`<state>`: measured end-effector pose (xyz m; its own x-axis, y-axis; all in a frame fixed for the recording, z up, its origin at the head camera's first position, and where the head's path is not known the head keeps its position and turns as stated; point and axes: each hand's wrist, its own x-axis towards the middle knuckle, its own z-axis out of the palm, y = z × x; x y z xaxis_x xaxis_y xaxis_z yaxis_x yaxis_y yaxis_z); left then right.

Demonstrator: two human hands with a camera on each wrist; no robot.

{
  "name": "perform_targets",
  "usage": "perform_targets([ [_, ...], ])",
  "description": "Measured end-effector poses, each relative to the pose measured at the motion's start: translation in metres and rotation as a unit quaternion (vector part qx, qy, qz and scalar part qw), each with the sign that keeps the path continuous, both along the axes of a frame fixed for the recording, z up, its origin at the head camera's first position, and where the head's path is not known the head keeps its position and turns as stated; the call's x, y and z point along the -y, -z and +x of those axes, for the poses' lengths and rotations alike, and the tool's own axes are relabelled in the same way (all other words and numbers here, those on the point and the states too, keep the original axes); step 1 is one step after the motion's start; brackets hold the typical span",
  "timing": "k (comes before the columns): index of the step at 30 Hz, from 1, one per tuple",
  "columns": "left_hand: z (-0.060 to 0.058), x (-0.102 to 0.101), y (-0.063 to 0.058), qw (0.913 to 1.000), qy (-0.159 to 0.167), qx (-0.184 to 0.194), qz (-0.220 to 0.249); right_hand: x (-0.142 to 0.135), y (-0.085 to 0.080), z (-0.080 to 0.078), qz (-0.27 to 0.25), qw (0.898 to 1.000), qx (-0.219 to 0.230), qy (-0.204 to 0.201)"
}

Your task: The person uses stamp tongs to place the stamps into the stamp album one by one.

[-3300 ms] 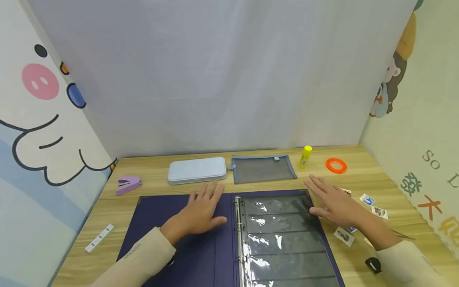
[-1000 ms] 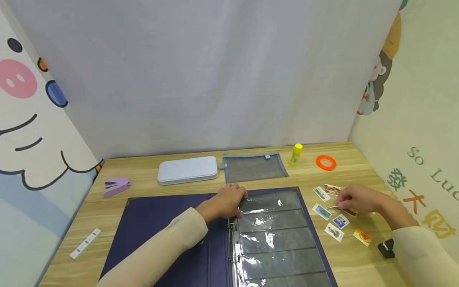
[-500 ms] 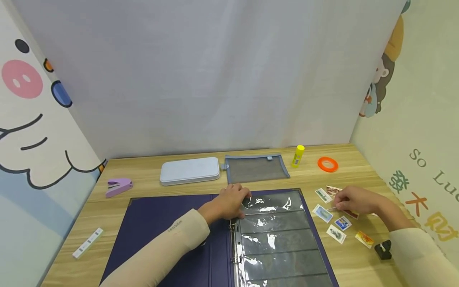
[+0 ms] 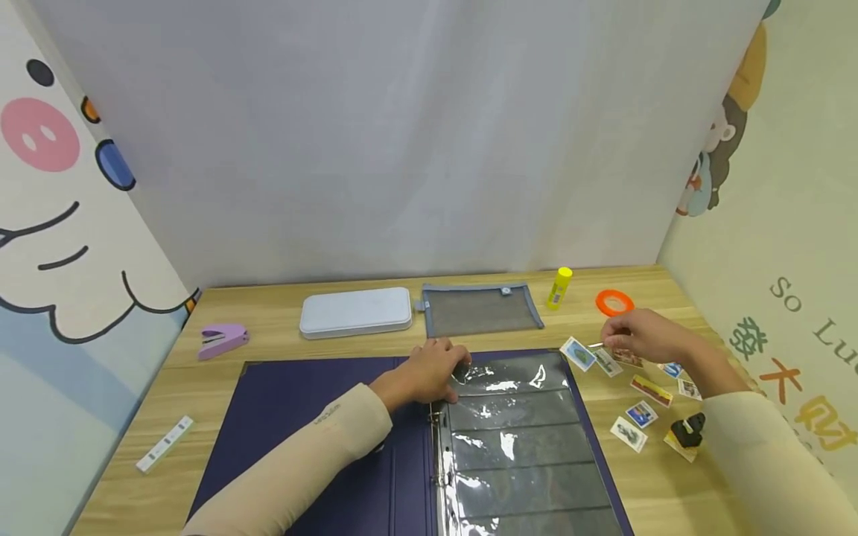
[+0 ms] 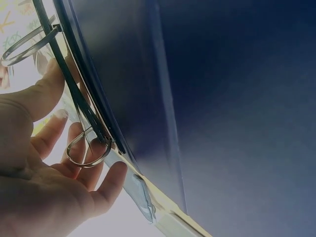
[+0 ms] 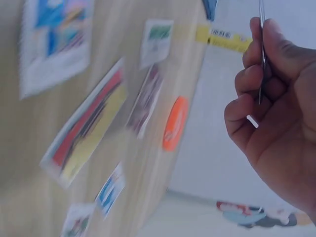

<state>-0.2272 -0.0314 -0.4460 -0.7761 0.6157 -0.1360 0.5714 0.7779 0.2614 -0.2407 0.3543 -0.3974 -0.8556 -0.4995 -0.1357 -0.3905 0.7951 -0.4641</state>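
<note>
A dark blue ring binder (image 4: 315, 402) lies spread in the head view, with a clear pocket page (image 4: 529, 447) on its right side. My left hand (image 4: 429, 372) rests at the page's top inner corner; the left wrist view shows its loosely bent, spread fingers around a metal ring (image 5: 89, 153). My right hand (image 4: 643, 335) pinches metal tweezers (image 6: 262, 54) between thumb and fingers. At their tip a blue-green stamp (image 4: 578, 354) overlaps the binder's upper right corner. Several stamps lie right of the binder, including a red-yellow one (image 6: 86, 128) and a grey one (image 4: 628, 433).
Along the back stand a pale pencil case (image 4: 355, 313), a grey mesh pouch (image 4: 482, 311), a yellow glue stick (image 4: 559, 289) and an orange tape roll (image 4: 614, 302). A purple stapler (image 4: 223, 341) and a slim white strip (image 4: 164, 444) lie at left.
Both hands were spread flat over the binder first. The left then settled at the rings; the right took the tweezers among the stamps and has now moved the blue-green stamp up and left.
</note>
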Motion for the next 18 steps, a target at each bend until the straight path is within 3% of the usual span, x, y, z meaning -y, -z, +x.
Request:
perform_targets([
  [7,0.001,0.001,-0.001,1.0,0.005,-0.002,0.003,0.052,-0.006,-0.032,0.002,0.999,-0.014,-0.029],
  [13,0.004,0.002,0.001,0.9999,0.005,-0.01,0.005,0.093,0.004,-0.058,0.004,0.997,-0.044,-0.07],
  [18,0.004,0.004,-0.002,0.9997,0.006,-0.023,0.01,0.125,0.012,-0.069,0.023,0.991,-0.041,-0.126],
])
